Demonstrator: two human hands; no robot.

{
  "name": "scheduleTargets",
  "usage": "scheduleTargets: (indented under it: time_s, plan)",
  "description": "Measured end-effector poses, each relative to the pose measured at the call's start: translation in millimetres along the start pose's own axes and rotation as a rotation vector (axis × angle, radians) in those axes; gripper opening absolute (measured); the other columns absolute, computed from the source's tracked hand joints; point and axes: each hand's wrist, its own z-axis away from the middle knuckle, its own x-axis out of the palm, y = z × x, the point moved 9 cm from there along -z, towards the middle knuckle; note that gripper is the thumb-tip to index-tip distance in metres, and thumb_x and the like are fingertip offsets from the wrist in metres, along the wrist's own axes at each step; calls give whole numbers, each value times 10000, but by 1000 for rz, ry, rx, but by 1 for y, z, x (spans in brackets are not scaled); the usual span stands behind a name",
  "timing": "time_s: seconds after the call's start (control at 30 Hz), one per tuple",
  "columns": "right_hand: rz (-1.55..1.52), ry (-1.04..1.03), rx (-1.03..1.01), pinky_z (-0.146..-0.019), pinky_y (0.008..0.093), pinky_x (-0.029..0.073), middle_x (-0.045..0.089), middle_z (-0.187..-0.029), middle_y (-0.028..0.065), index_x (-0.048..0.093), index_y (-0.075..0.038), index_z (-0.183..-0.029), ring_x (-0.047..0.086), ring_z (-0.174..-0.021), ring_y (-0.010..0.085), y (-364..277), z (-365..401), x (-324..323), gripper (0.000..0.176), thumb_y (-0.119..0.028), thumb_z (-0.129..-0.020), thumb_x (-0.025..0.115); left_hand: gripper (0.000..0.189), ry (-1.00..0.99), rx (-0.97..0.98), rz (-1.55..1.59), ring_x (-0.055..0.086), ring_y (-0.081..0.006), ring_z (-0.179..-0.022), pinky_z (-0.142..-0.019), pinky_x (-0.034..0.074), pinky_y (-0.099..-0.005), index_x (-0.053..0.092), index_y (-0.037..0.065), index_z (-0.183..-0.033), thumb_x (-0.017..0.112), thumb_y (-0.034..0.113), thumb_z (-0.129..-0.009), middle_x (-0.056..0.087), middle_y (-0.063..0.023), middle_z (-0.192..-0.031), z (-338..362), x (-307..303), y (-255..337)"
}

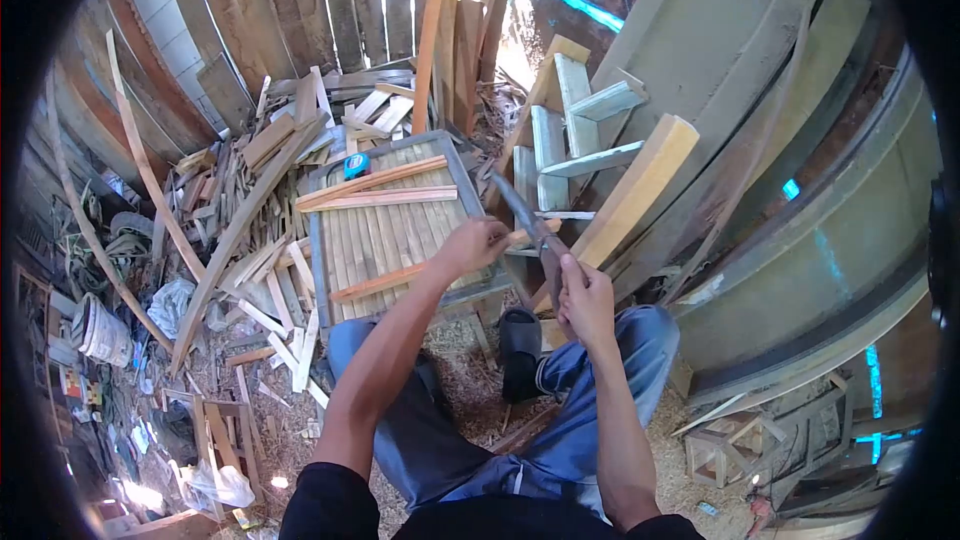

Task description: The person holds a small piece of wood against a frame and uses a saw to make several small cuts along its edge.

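My left hand (468,246) is closed around a thin wooden strip (380,283). This strip slants across a slatted wooden panel with a grey frame (463,175), and its far end passes close to a blade. In my right hand (586,300) is the handle of a long dark knife, seemingly a machete (518,204), with its tip pointing up and away to the left. Its lower part is partly hidden by my fingers. Several more strips (385,199) lie across the panel, beside a turquoise tape measure (356,165).
Scrap wood (275,155) is heaped left of and behind the panel. A thick squared timber (640,190) leans at my right, near a pale wooden frame (580,130). A large curved panel (790,315) stands further right. Shavings (462,365) cover the ground around my feet.
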Motion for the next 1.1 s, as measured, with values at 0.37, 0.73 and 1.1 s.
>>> scheduleTargets:
  time_s: [0.37,0.73,1.1]
  plan:
    - [-22,87,-11,-361,245,328,371,-507,-44,475,-80,-722,355,-379,56,3,-9,-2,419,-366,-1025,520,219,-114,-101,155,668,-345,-797,-712,528,-401,666,0,-928,673,212,-877,676,-189,-867,-5,12,-17]
    - [-31,57,49,-397,268,378,469,-529,-12,638,-2,-815,480,-411,93,15,9,-14,442,-382,-1010,529,297,49,-265,270,647,-324,-901,-793,517,-411,650,19,-915,817,146,-705,674,-153,-922,6,17,-21]
    - [356,72,-323,-502,351,429,536,-567,103,628,36,-886,565,-497,208,-16,34,-20,374,-333,-942,639,378,115,-210,-58,612,-359,-965,-852,492,-450,658,42,-906,856,268,-676,647,-157,-935,20,11,0]
